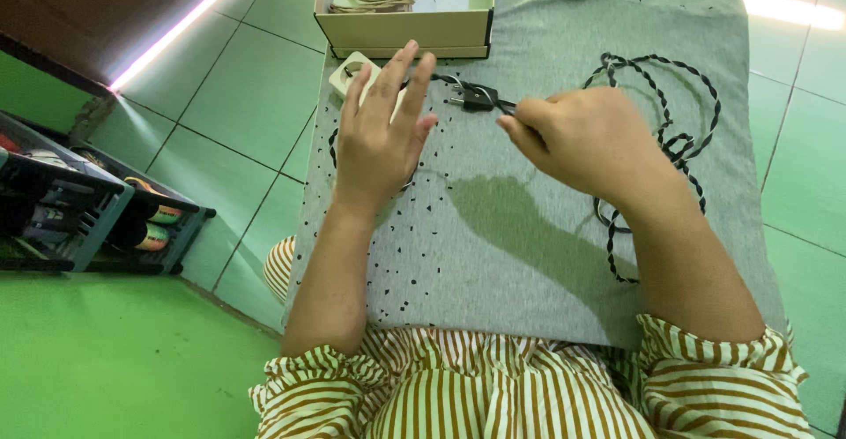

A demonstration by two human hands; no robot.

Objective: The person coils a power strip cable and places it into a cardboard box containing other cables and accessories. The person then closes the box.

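A black plug (476,97) on a black-and-white braided cable (679,144) lies on a grey speckled cloth (529,254) spread over my lap. My right hand (577,139) pinches the cable just behind the plug. The cable loops in a pile to the right of that hand. My left hand (381,130) rests flat with fingers spread, its fingertips on a white socket block (351,73) at the cloth's far left. The plug's pins point toward the socket block, a short gap away.
A cardboard box (405,26) holding coiled cords and a white sheet sits at the far edge of the cloth. Green floor tiles surround me. A dark rack (97,214) with small items stands at the left. My sleeves are brown-and-white striped.
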